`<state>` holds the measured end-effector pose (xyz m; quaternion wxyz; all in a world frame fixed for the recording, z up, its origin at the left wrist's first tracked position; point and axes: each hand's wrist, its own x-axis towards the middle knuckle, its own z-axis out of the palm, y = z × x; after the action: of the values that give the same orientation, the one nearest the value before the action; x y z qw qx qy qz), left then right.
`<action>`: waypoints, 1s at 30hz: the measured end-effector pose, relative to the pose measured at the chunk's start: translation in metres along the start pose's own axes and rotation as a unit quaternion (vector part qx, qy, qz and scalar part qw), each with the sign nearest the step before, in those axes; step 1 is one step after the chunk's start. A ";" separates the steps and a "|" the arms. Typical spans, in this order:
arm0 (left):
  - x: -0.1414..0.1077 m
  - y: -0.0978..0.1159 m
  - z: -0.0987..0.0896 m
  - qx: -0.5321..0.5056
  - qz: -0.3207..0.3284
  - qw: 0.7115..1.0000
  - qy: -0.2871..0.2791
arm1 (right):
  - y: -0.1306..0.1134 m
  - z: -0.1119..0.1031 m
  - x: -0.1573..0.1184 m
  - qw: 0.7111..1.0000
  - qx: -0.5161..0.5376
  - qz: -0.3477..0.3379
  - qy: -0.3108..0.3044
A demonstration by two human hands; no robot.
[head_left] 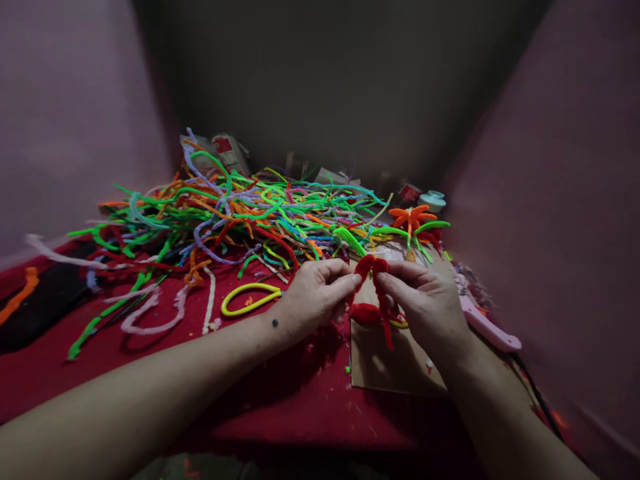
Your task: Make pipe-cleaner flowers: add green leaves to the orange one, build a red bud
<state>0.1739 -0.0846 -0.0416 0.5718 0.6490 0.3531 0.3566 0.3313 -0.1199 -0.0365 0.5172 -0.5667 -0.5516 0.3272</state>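
Above a brown cardboard piece [385, 367], both hands hold a fuzzy red pipe-cleaner shape [367, 315] with looped, petal-like parts. My left hand [320, 293] pinches its left upper loop between thumb and fingers. The right upper loop is gripped by the fingertips of my right hand [425, 300]. One red end hangs down between the hands. Part of a yellow loop shows just under the red piece, partly hidden by my right hand.
A large tangle of coloured pipe cleaners [260, 207] covers the table's back. Yellow-handled scissors [250, 300] lie left of my left hand. An orange flower [411, 217] and a small jar [433, 201] stand behind; a pink tool [493, 327] is at right.
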 end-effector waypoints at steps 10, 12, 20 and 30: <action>0.000 -0.002 0.001 0.034 0.014 0.999 0.008 | 0.006 -0.001 0.000 1.000 0.001 -0.009 -0.004; 0.000 -0.002 0.002 0.036 0.015 0.999 0.005 | 0.006 0.000 -0.001 1.000 -0.009 -0.010 -0.002; -0.001 -0.001 0.002 0.054 0.018 0.998 0.007 | 0.007 0.004 -0.004 1.000 -0.017 -0.020 0.008; -0.002 0.000 0.002 0.061 0.026 0.998 0.007 | 0.007 0.007 -0.005 0.999 -0.021 -0.036 0.004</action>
<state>0.1752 -0.0873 -0.0418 0.5191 0.6892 0.3611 0.3538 0.3261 -0.1221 -0.0458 0.5187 -0.5583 -0.5766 0.2947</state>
